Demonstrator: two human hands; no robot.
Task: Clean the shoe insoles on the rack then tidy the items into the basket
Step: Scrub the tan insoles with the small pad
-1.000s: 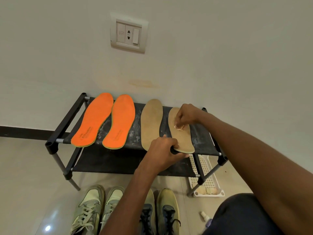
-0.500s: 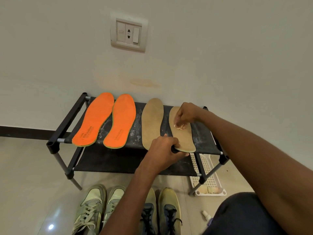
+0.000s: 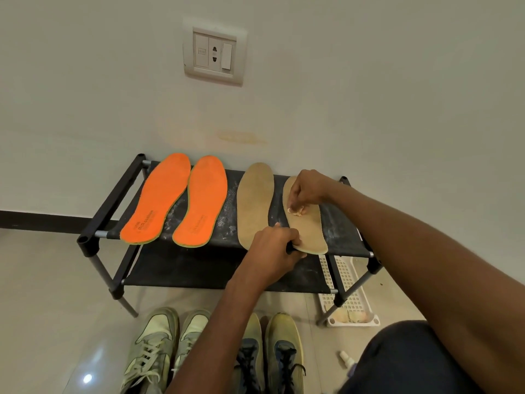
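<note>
Two orange insoles [image 3: 159, 200] [image 3: 203, 201] and two tan insoles lie on the top shelf of a black shoe rack [image 3: 113, 194]. My left hand [image 3: 274, 253] grips the heel end of the right tan insole [image 3: 308, 228], holding it against the rack's front bar. My right hand [image 3: 305, 190] pinches a small pale wad of cloth [image 3: 297, 211] and presses it onto the middle of that insole. The left tan insole [image 3: 254, 200] lies beside it, untouched.
A white perforated basket [image 3: 348, 282] sits on the floor under the rack's right end, with pale pieces inside. A small spray bottle [image 3: 345, 358] lies on the floor near my knee. Two pairs of shoes [image 3: 159, 345] [image 3: 272, 351] stand in front of the rack.
My right hand with the wad has shifted only slightly on the right tan insole. My left hand keeps its grip on the heel end.
</note>
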